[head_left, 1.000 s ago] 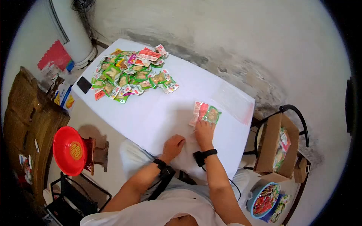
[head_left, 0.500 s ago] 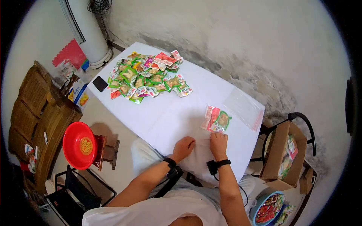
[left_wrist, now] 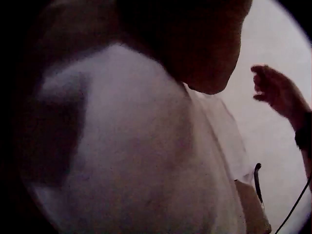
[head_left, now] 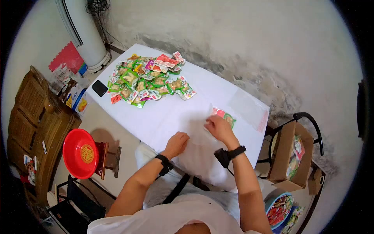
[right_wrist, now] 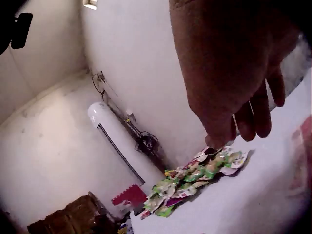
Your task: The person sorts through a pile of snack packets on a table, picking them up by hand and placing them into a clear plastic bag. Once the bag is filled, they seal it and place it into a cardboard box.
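Observation:
My right hand is over the near edge of a red and green snack packet and partly covers it. Its fingers hang loosely bent in the right wrist view, with nothing between them. Beside the packet lies a flat clear plastic bag with a reddish strip along its right end. My left hand rests near the front edge of the white-covered table, fingers loosely curled and holding nothing; in the left wrist view it is a dark shape. A heap of snack packets covers the table's far left.
A black phone lies left of the heap. To the right, a cardboard box of packets sits by a black-framed chair, above a blue basin of small packets. On the left stands a red basin on a wooden stool.
My right hand drew back from the packet toward me, then moved forward and left over its near edge. My left hand shifted slightly left. The head view swung a little.

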Motion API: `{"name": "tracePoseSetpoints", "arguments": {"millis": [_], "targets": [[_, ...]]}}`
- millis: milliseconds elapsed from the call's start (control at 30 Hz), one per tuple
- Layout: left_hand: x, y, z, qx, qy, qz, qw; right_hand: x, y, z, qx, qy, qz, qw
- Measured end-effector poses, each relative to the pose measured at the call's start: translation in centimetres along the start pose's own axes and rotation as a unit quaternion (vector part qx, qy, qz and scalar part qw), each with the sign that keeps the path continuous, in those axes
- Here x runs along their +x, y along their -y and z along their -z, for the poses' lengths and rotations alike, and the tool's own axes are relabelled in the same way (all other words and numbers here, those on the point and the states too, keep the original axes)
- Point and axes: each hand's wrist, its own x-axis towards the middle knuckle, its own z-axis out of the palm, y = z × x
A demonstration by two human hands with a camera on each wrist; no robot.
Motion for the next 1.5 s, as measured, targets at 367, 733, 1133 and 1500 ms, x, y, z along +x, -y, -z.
{"name": "tracePoseSetpoints", "arguments": {"millis": [367, 733, 1133, 1500], "targets": [[-0.4, 0.0, -0.4, 0.057, -0.020, -0.014, 0.998, 15.7, -0.2, -8.4, -0.316, 0.026, 0.095, 0.944], [0.3, -0.8, 0.1, 0.073, 0.023, 0.000, 0.997, 19.8, -3.9, -14.3, -0.276, -0.166, 0.138, 0.937], [0.5, -1.2, 0.4, 0.113, 0.034, -0.008, 0.993, 10.0, -0.3, -10.1, -0.023, -0.201, 0.148, 0.968], [0.0, -0.7, -0.1, 0.098, -0.026, -0.032, 0.994, 3.6, -3.6, -11.9, 0.032, -0.195, -0.013, 0.980]]}}
